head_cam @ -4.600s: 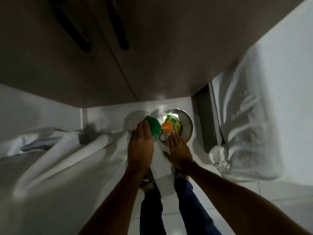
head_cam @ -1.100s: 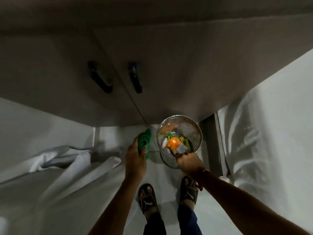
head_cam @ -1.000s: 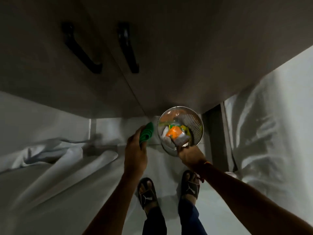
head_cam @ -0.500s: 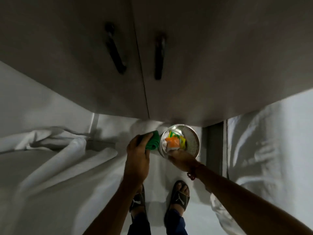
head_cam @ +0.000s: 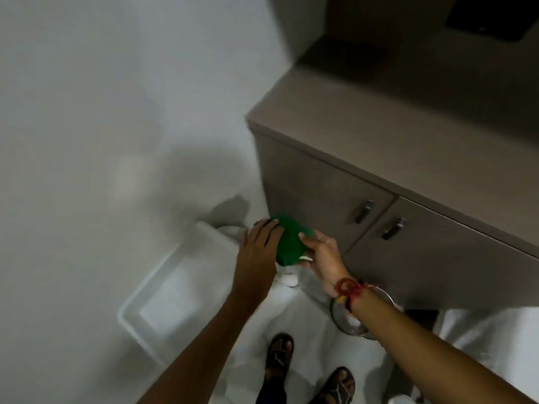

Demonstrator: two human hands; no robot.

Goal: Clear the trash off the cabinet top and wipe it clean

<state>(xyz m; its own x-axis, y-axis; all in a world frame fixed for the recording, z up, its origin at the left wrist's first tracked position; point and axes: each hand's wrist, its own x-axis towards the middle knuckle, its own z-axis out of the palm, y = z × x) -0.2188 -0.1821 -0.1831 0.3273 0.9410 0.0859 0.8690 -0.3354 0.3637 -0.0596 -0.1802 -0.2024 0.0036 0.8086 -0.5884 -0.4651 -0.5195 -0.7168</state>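
A green cloth (head_cam: 288, 243) hangs in front of the brown cabinet's left door, held between both hands. My left hand (head_cam: 258, 252) grips it from the left, fingers over its top. My right hand (head_cam: 320, 255) holds its right edge, thumb pressed on the fabric, with a red thread around the wrist. The round metal bin (head_cam: 339, 319) stands on the floor below my right forearm, which hides most of it; a little white trash shows inside. The brown cabinet top (head_cam: 393, 132) stretches up and right and looks bare in this blurred view.
Two cabinet doors with metal handles (head_cam: 363, 211) face me. A white box-like shape (head_cam: 175, 290) lies low at the left against the white wall. White sheeting (head_cam: 484, 330) is bunched at the lower right. A dark object (head_cam: 490, 16) sits at the top right. My sandalled feet (head_cam: 280, 354) stand on pale floor.
The view has swung up so the cabinet top shows. My right hand has let go of the metal bin, now on the floor, and has taken the green cloth together with my left.
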